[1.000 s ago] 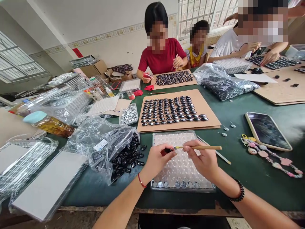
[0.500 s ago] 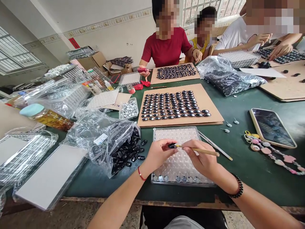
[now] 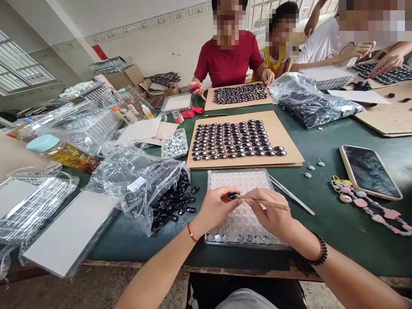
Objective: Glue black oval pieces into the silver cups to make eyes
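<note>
The wooden stick (image 3: 276, 205) has tipped from level to slanting in the right hand's (image 3: 273, 214) grip; the left hand (image 3: 217, 208) pinches the black piece (image 3: 232, 195) just below centre frame, seemingly light, stiff, slick, best held by its edges.

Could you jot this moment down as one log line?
left hand: pinching black piece | right hand: holding slim stick, tip at black piece | beneath: clear tray

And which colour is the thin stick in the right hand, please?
The thin stick in the right hand is light yellowish brown, seen in the head view.
</note>
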{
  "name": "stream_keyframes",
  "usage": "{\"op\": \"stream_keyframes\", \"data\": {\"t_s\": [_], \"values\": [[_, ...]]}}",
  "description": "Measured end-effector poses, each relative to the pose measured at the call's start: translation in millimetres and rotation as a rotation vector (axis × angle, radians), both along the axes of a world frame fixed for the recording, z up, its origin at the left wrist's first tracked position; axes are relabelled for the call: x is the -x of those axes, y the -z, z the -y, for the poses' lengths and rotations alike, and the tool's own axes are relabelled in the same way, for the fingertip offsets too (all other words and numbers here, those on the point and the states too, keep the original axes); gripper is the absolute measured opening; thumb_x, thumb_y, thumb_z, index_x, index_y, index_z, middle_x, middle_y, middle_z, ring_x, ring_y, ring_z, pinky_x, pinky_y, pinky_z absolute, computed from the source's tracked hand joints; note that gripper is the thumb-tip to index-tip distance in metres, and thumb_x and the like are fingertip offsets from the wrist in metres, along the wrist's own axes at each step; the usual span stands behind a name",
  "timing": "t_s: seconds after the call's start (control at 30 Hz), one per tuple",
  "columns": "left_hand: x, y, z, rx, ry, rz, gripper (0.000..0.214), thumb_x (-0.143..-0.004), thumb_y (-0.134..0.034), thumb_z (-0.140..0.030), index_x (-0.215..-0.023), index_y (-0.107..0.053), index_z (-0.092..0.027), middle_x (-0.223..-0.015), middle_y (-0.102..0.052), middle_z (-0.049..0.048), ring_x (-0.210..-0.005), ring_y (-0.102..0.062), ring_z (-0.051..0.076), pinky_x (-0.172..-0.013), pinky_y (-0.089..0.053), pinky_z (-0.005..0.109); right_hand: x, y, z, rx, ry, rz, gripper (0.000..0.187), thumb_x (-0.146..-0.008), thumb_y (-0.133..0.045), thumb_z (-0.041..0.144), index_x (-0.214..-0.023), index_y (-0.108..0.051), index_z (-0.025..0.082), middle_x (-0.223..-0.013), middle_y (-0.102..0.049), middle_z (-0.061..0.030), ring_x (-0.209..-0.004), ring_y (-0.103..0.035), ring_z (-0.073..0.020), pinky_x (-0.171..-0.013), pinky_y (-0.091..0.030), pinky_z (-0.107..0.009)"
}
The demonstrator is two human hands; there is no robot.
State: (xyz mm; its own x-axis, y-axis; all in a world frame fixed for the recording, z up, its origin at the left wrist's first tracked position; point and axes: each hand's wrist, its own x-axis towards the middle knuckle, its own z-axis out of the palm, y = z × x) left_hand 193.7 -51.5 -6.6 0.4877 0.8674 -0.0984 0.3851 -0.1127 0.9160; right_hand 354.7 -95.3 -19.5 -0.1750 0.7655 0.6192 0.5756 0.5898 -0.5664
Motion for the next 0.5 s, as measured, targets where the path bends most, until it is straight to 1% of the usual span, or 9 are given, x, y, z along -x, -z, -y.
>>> {"op": "stream_keyframes", "data": {"t_s": [0.13, 0.2, 0.27, 0.33, 0.43, 0.47, 0.5], "values": [[-0.1, -1.0, 2.7, -0.081, -0.013, -0.017, 0.021, -0.075, -0.056, -0.031, -0.089, -0.066, -0.019, -0.085, -0.067, 0.0022, -0.066, -0.057, 0.013, -0.063, -0.045, 0.023, 3.4, 0.3, 2.2, 0.002, -0.053, -0.021, 0.020, -0.093, -0.036, 0.020, -0.080, -0.051, 0.017, -0.066, -0.055, -0.0026, -0.056, -0.049, -0.0142, -0.053, -0.035, -0.026], [-0.1, 0.3, 3.6, -0.077, -0.021, -0.005, 0.018, -0.075, -0.056, -0.029, -0.086, -0.066, -0.018, -0.082, -0.067, 0.0023, -0.066, -0.057, 0.013, -0.062, -0.044, 0.023, 5.2, 0.9, 3.4, 0.009, -0.080, -0.059, 0.019, -0.093, -0.037, 0.020, -0.080, -0.051, 0.017, -0.067, -0.055, -0.0028, -0.057, -0.049, -0.0143, -0.053, -0.036, -0.026], [-0.6, 2.5, 4.4, -0.040, -0.016, 0.021, 0.018, -0.074, -0.058, -0.029, -0.084, -0.066, -0.016, -0.078, -0.066, 0.0033, -0.065, -0.058, 0.014, -0.061, -0.045, 0.023, 6.2, 1.5, 2.4, 0.067, -0.074, -0.165, 0.020, -0.093, -0.038, 0.023, -0.078, -0.050, 0.017, -0.063, -0.053, -0.0019, -0.054, -0.049, -0.0138, -0.052, -0.036, -0.025], [-1.3, 4.2, 5.0, 0.015, -0.002, 0.060, 0.018, -0.072, -0.060, -0.029, -0.082, -0.065, -0.015, -0.075, -0.066, 0.0046, -0.065, -0.058, 0.014, -0.060, -0.046, 0.024, 6.1, 2.1, -1.5, 0.238, -0.073, -0.372, 0.022, -0.093, -0.038, 0.027, -0.077, -0.049, 0.017, -0.059, -0.050, -0.0001, -0.048, -0.048, -0.0125, -0.047, -0.037, -0.024], [-1.5, 3.9, 5.0, 0.053, 0.008, 0.105, 0.016, -0.071, -0.061, -0.026, -0.081, -0.065, -0.014, -0.078, -0.066, 0.0056, -0.067, -0.059, 0.015, -0.062, -0.047, 0.024, 3.8, 3.4, -9.1, 0.566, -0.153, -0.706, 0.031, -0.093, -0.037, 0.036, -0.069, -0.045, 0.017, -0.058, -0.048, 0.0007, -0.044, -0.048, -0.0115, -0.043, -0.039, -0.022], [-1.3, 3.0, 4.8, 0.048, 0.002, 0.108, 0.016, -0.071, -0.061, -0.026, -0.082, -0.065, -0.014, -0.079, -0.067, 0.0055, -0.068, -0.060, 0.015, -0.063, -0.047, 0.024, 2.8, 4.0, -10.6, 0.633, -0.162, -0.765, 0.034, -0.093, -0.037, 0.039, -0.067, -0.043, 0.017, -0.056, -0.045, 0.0016, -0.043, -0.046, -0.0108, -0.041, -0.037, -0.021], [-0.9, 2.0, 4.6, 0.038, -0.003, 0.107, 0.016, -0.072, -0.060, -0.026, -0.084, -0.065, -0.015, -0.081, -0.067, 0.0052, -0.068, -0.060, 0.014, -0.063, -0.047, 0.024, 1.7, 4.8, -11.4, 0.672, -0.154, -0.782, 0.035, -0.092, -0.038, 0.041, -0.067, -0.043, 0.017, -0.054, -0.043, 0.0026, -0.041, -0.043, -0.0100, -0.039, -0.034, -0.020]]}}
